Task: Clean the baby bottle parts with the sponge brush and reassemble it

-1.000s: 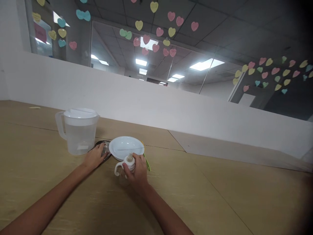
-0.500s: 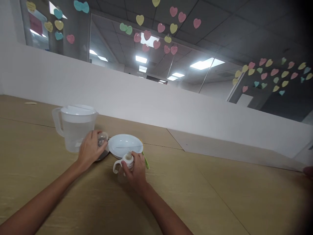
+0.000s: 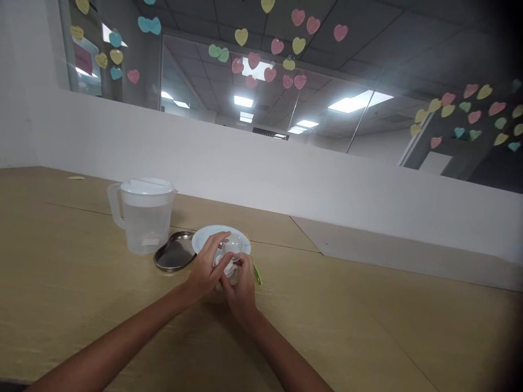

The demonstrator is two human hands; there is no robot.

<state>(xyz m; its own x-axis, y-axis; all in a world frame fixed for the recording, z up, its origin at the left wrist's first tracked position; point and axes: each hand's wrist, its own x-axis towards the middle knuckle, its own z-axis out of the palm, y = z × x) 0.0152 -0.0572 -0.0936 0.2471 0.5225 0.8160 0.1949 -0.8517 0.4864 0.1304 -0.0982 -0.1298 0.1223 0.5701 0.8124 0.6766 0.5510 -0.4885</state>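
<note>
My left hand is closed around a clear dome-shaped bottle cap, held at the top of a baby bottle. Around the bottle's upper part my right hand is closed. The bottle has a white collar; fingers hide most of it, and the nipple cannot be made out under the cap. Just behind the hands lies a white bowl, partly covered by them. A green-handled utensil sticks out to the right of my right hand.
A translucent lidded pitcher stands on the table to the left. In front of it, left of the bowl, rests a kidney-shaped metal tray. A white wall with glass above runs along the back.
My left hand has carried the clear cap from above the metal tray rightward to the bottle's top. My right hand still grips the bottle. The view has shifted slightly.
</note>
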